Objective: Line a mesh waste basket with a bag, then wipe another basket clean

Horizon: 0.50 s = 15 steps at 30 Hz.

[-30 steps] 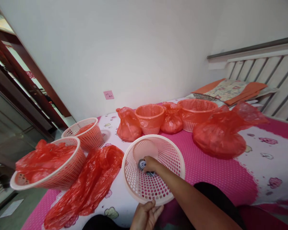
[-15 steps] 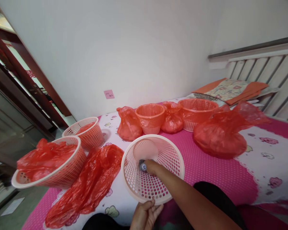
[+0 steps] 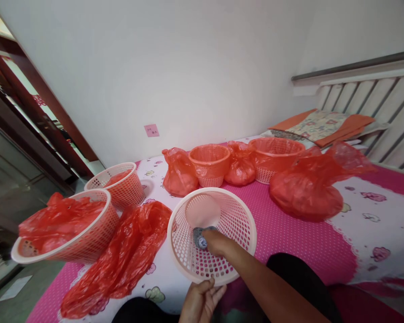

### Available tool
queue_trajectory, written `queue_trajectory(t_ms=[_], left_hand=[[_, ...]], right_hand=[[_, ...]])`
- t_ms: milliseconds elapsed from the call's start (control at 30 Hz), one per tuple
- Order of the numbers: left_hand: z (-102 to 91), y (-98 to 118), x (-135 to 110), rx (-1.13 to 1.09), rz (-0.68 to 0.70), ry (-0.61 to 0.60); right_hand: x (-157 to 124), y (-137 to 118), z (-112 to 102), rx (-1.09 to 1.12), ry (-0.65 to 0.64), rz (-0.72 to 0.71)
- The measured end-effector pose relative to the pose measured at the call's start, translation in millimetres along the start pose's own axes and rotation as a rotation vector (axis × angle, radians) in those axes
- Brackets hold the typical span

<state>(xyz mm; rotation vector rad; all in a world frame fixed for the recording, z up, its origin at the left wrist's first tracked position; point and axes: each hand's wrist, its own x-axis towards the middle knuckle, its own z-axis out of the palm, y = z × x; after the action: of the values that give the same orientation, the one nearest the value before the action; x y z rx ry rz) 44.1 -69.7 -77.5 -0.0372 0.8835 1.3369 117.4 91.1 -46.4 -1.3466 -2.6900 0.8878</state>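
A pale pink plastic basket (image 3: pixel 181 264) with perforated sides stands tilted in front of me, its mouth toward me. My left hand (image 3: pixel 202 298) grips the near rim, thumb on top and fingers underneath. Deep inside the basket, my right hand (image 3: pixel 215 241) is closed around a small grey fuzzy bundle (image 3: pixel 199 237) with a blue-and-white patterned spot. The bundle lies against the inner wall, and my fingers hide part of it. Left of the basket, a crumpled red plastic bag (image 3: pixel 121 264) lies on the bed sheet (image 3: pixel 276 224).
Two pink baskets (image 3: pixel 97 244) holding red plastic stand at left. Along the wall are two bag-lined baskets (image 3: pixel 210 168) and several knotted, filled red bags (image 3: pixel 306 193). Folded cloths (image 3: pixel 323 125) lie by the radiator (image 3: pixel 373 103). My dark-clothed knees flank the basket.
My right hand and the grey bundle have shifted slightly lower within the basket, showing more of the bundle. The left hand still holds the rim. The whole view has drifted a little.
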Motion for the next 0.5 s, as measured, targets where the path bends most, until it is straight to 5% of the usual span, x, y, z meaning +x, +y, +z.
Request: queue_trajectory(t_ms=[500], left_hand=[[-4.0,-5,-1,0.039,0.039,-0.062]], right_hand=[[-73,-27,9,-0.221,0.065,-0.053]])
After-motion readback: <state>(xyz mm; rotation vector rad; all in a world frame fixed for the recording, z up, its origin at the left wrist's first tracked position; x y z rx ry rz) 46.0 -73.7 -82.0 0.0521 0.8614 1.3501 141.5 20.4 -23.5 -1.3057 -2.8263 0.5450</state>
